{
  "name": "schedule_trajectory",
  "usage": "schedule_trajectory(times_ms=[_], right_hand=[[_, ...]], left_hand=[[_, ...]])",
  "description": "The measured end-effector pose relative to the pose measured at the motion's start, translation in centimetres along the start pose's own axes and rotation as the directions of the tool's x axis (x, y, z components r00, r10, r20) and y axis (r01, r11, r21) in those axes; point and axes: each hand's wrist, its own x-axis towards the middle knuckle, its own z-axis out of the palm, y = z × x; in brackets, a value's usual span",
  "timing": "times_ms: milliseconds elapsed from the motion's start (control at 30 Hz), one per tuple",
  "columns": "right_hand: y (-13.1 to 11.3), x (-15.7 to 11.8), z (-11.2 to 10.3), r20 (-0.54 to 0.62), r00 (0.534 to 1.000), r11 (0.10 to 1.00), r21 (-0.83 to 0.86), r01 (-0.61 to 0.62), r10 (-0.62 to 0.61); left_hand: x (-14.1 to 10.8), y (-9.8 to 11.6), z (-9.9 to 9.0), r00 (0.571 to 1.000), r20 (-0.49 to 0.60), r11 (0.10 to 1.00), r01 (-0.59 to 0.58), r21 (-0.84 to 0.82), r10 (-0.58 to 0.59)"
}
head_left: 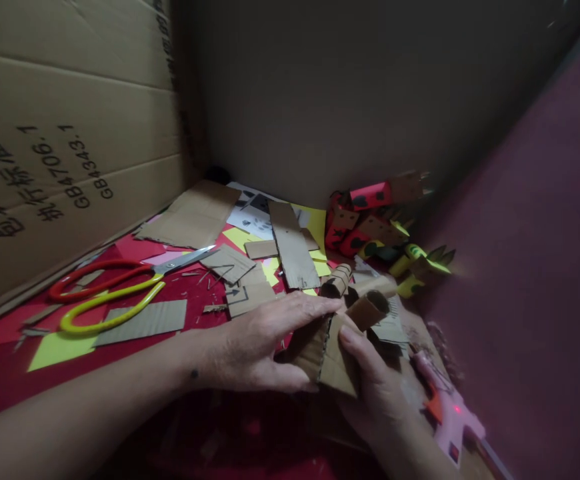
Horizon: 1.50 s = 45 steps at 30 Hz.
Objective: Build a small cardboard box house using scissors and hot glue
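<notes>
Both hands hold a folded cardboard piece [339, 363] with a raw corrugated edge down its middle. My left hand [265, 340] grips it from the left, thumb low on the near side and fingers stretched along the top. My right hand [370, 373] is wrapped round its right side, thumb pressed on the upper face. At its top end a short cardboard tube [369, 309] sticks out to the right; whether it is joined on, I cannot tell. A second tube with dark lines [337, 280] lies just past my left fingertips.
Large scissors [135, 287] with red and yellow handles lie open at left. A pink glue gun [447, 407] with a red light rests at right. Cardboard scraps [293, 247] and coloured paper cover the red table. Painted tube figures [370, 197] stand behind; a carton [70, 133] walls the left.
</notes>
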Motion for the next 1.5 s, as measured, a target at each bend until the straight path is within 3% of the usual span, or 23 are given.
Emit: schedule_trajectory(times_ms=[200, 400, 700, 833, 900, 967, 1067, 1200, 1500], right_hand=[[-0.4, -0.4, 0.4, 0.063, 0.997, 0.996, -0.074, 0.057, -0.052], [-0.7, -0.9, 0.8, 0.116, 0.981, 0.968, -0.177, 0.177, -0.158], [-0.3, -1.7, 1.0, -0.039, 0.960, 0.898, -0.365, 0.245, -0.278], [0.0, -2.2, 1.8, -0.051, 0.883, 0.787, -0.478, 0.389, -0.467], [0.2, -2.2, 1.9, -0.008, 0.822, 0.694, -0.541, 0.475, -0.569], [0.4, -2.1, 2.0, 0.023, 0.793, 0.651, -0.557, 0.515, -0.608], [0.8, -2.1, 2.0, 0.022, 0.791, 0.667, -0.522, 0.531, -0.612], [0.9, -2.2, 1.8, 0.054, 0.788, 0.670, -0.493, 0.556, -0.614], [0.8, -2.2, 1.7, 0.085, 0.756, 0.621, -0.514, 0.592, -0.649]], left_hand=[[-0.3, -0.5, 0.4, 0.999, -0.018, 0.989, 0.037, -0.140, -0.040], [0.1, 0.5, -0.8, 0.995, 0.098, 0.999, 0.008, -0.043, -0.003], [-1.8, 0.5, 1.6, 0.982, 0.071, 0.984, 0.175, -0.029, -0.172], [-2.1, 1.0, 2.1, 0.957, 0.064, 0.955, 0.287, -0.070, -0.283], [-1.9, 1.2, 2.0, 0.952, 0.061, 0.947, 0.305, -0.098, -0.300], [-1.7, 1.2, 1.8, 0.957, 0.075, 0.950, 0.289, -0.121, -0.282], [-1.5, 1.0, 1.6, 0.964, 0.099, 0.954, 0.259, -0.152, -0.246], [-1.6, 1.1, 1.7, 0.957, 0.052, 0.933, 0.290, -0.212, -0.285], [-1.7, 1.3, 2.0, 0.949, 0.036, 0.933, 0.315, -0.175, -0.314]])
